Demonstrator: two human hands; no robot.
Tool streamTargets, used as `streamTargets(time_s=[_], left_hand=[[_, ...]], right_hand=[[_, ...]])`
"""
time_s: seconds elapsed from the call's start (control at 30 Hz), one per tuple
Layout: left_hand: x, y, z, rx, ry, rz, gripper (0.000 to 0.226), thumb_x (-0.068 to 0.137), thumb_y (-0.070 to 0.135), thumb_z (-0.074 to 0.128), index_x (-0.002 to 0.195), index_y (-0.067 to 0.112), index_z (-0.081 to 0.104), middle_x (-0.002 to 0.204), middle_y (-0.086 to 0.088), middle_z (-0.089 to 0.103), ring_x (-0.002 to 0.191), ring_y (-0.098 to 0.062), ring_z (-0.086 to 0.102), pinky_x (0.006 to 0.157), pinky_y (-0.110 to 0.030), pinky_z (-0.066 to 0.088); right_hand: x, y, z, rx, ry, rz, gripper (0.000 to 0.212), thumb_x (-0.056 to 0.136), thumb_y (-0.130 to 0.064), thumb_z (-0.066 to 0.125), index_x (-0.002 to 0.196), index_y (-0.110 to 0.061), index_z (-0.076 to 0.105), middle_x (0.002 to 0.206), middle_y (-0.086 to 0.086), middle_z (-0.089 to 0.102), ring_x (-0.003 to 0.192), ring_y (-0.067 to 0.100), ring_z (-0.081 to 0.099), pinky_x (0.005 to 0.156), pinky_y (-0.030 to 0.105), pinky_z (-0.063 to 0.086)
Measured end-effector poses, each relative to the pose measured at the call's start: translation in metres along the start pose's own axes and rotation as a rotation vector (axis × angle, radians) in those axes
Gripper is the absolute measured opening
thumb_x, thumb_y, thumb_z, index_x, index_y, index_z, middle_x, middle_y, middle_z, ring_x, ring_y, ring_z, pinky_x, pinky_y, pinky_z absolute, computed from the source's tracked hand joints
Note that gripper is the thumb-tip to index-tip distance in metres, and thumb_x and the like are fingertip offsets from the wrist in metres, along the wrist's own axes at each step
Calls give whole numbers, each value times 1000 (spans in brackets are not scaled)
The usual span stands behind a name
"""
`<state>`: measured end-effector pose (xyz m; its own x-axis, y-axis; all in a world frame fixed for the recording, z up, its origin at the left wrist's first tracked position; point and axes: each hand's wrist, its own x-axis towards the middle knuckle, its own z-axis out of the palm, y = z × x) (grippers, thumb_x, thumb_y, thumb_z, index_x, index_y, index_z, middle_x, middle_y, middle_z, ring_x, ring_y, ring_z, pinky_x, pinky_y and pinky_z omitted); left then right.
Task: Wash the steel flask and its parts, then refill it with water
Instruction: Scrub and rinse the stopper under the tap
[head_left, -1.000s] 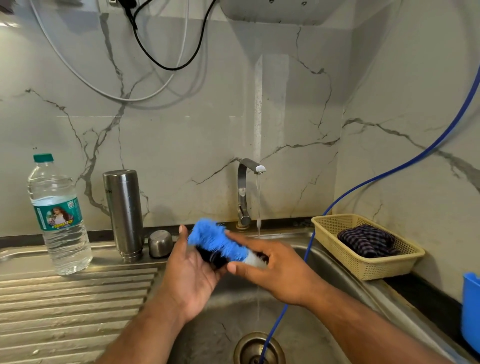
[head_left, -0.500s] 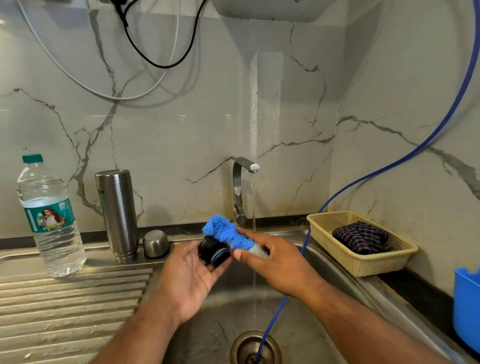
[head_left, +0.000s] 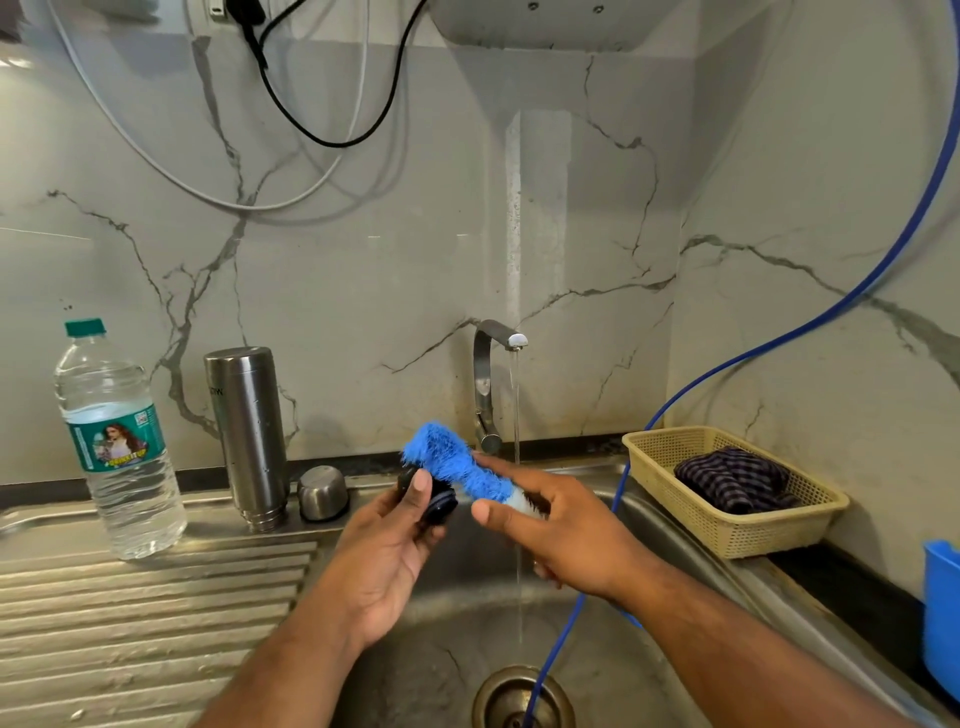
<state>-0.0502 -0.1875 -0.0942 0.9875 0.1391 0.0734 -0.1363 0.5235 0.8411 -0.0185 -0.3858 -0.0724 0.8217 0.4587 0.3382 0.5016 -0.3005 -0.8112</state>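
My left hand (head_left: 388, 551) holds a small black stopper (head_left: 435, 503) of the flask over the sink. My right hand (head_left: 558, 530) grips a blue-bristled brush (head_left: 457, 462), its bristles lying against the stopper. The steel flask (head_left: 248, 434) stands upside down on the drainboard at the left. Its steel cap (head_left: 322, 492) sits beside it, open end down. A thin stream of water runs from the tap (head_left: 491, 384) just right of the brush.
A plastic water bottle (head_left: 117, 447) stands on the ribbed drainboard (head_left: 145, 613). A blue hose (head_left: 587, 592) drops into the sink drain (head_left: 519, 699). A yellow basket (head_left: 737, 525) with a checked cloth sits on the right counter, with a blue container (head_left: 943, 613) at the right edge.
The brush has slid along the stopper, which now shows more from under the bristles. Both hands shifted slightly right, toward the water stream.
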Motion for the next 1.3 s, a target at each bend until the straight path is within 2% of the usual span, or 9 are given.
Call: streamTargets(time_s=[0.1,0.23,0.33,0.5,0.63,0.8,1.17,1.23,1.3], left_hand=[[-2,-1,1,78,31,7,46,84,35,68,118,5,70,105,-11,74,88,-19,58,73,-32,43],[-5,-1,6,49,50,3,55,89,45,60,126,5,65,119,-20,70,98,-28,61,82,-40,54],[-6,0,8,-56,22,-49,61,98,56,46,129,7,64,113,-20,66,87,-25,58,82,-41,52],[-3,1,6,-198,31,-62,45,107,31,33,134,6,59,127,-22,68,110,-31,63,93,-43,49],[-2,-1,4,-197,27,-83,41,100,24,50,133,0,57,126,-25,68,116,-34,66,93,-47,59],[0,0,2,-174,-14,-18,43,89,15,60,127,-4,60,125,-22,70,113,-30,70,94,-43,58],[-2,-4,6,-26,-28,-8,42,92,25,60,127,2,63,128,-24,67,103,-26,69,96,-39,52],[-3,-2,8,-47,-48,-20,47,99,38,52,131,6,62,129,-20,68,113,-28,67,101,-42,49],[-4,1,8,-109,-71,-62,54,104,46,40,137,7,58,132,-19,67,125,-31,61,109,-44,43]], right_hand=[[0,2,-2,-45,28,21,55,94,-47,69,146,-47,50,80,-23,58,56,-20,54,49,5,40],[-3,-1,3,-19,-33,1,53,94,-47,69,143,-50,49,72,-26,62,53,-12,56,49,7,41],[-1,4,5,-64,46,51,56,94,-52,66,146,-50,47,80,-20,57,55,-19,54,47,6,40],[-4,-1,8,-38,-13,-19,56,94,-46,69,146,-47,49,84,-28,59,60,-22,54,52,4,41],[-3,1,5,-75,85,39,56,94,-50,67,146,-50,46,86,-21,57,54,-23,52,46,4,38],[-2,-5,4,-47,14,-29,54,94,-45,69,145,-46,51,80,-26,58,58,-21,54,51,4,40],[-3,1,3,-47,16,50,52,95,-45,69,144,-47,53,67,-27,53,51,-21,51,45,4,37],[-4,-2,4,-30,-34,6,49,95,-41,70,141,-49,52,64,-34,56,54,-22,52,48,3,38],[-3,-3,5,-57,-19,-6,50,95,-44,69,141,-51,51,83,-32,63,62,-24,54,53,2,40]])
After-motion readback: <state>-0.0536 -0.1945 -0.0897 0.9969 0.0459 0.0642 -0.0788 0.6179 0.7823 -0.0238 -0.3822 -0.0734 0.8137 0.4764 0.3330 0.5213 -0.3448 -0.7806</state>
